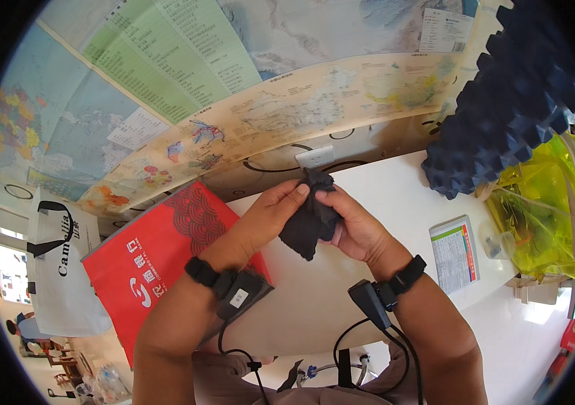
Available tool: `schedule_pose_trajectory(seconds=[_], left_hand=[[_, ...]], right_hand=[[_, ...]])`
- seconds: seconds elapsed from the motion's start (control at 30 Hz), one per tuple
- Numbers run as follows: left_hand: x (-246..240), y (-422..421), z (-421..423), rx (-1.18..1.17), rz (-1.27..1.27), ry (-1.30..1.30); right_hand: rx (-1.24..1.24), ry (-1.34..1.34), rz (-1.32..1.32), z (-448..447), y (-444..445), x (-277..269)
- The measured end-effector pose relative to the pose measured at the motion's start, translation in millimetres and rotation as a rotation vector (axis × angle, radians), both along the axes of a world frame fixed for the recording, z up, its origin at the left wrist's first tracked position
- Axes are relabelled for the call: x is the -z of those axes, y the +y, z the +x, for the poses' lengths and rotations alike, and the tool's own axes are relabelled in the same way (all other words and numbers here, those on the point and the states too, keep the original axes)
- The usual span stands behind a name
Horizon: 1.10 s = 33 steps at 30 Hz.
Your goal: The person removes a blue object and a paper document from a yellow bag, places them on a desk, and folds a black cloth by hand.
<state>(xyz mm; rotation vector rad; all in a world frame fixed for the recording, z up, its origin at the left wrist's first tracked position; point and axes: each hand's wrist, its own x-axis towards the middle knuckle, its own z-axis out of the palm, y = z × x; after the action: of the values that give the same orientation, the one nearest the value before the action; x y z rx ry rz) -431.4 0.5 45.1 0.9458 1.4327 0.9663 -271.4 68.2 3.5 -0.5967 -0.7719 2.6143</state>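
Note:
A piece of crumpled black cloth is held up over the white table, its lower end hanging in a point. My left hand pinches its upper left part between thumb and fingers. On the other side my right hand grips the cloth's right edge, with the thumb near the top and some fingers hidden behind the fabric. Each wrist wears a black strap with a small black device and a cable.
A red paper bag lies left on the white table, beside a white bag. At right are a printed booklet, a clear cup, a yellow transparent bag and a dark blue studded object. Maps cover the wall above a socket.

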Motion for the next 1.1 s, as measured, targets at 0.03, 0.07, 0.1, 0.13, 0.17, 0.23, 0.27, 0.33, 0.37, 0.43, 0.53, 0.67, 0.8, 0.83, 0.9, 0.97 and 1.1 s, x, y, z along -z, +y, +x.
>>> schedule_pose_trajectory(seconds=[0.03, 0.07, 0.1, 0.13, 0.17, 0.23, 0.27, 0.33, 0.37, 0.43, 0.53, 0.67, 0.8, 0.83, 0.9, 0.97, 1.1], left_hand=[[0, -1, -3, -0.003, 0.011, 0.046], [9, -2, -9, 0.004, 0.176, 0.271], [13, -1, -12, 0.009, 0.341, 0.498], [17, -2, -15, 0.013, 0.505, 0.726], [19, -7, -18, 0.009, 0.372, 0.667], [-1, -10, -6, 0.030, 0.098, 0.526], [-5, -13, 2, -0.033, 0.021, 0.348], [-13, -18, 16, -0.171, -0.120, -0.002], [-17, -15, 16, -0.187, -0.138, -0.016], [-18, -12, 14, -0.226, -0.185, -0.048], [5, -8, 2, -0.126, -0.122, 0.052], [6, 6, -5, -0.292, -0.092, 0.295], [23, 28, -31, -0.510, -0.011, 0.088], [28, 34, -37, -0.514, -0.047, 0.091], [39, 45, -47, -0.522, -0.118, 0.100], [61, 53, -58, -0.384, -0.114, 0.187], [88, 73, -64, -0.248, -0.163, 0.301]], right_hand=[[-0.019, 0.023, -0.007, 1, -3, -1], [0.034, -0.031, -0.030, 1, -8, -1], [0.087, -0.084, -0.054, 2, -14, -1], [0.138, -0.137, -0.078, 2, -18, -3], [0.140, -0.110, -0.075, -1, -19, -7], [0.169, -0.072, -0.089, -3, -20, -6], [0.133, -0.125, -0.020, -4, -22, -5], [0.123, -0.216, 0.076, -9, -26, -6], [0.155, -0.259, 0.096, -11, -27, -5], [0.184, -0.244, 0.141, -14, -24, 6], [0.242, -0.207, 0.200, -16, -18, 14], [0.326, -0.265, 0.110, -17, -9, 16], [0.387, -0.405, 0.016, -9, 0, 12], [0.409, -0.425, -0.011, -7, 2, 12], [0.452, -0.462, -0.066, -4, 5, 11], [0.492, -0.494, -0.061, -8, 3, 4], [0.489, -0.475, -0.006, -15, -1, 6]])
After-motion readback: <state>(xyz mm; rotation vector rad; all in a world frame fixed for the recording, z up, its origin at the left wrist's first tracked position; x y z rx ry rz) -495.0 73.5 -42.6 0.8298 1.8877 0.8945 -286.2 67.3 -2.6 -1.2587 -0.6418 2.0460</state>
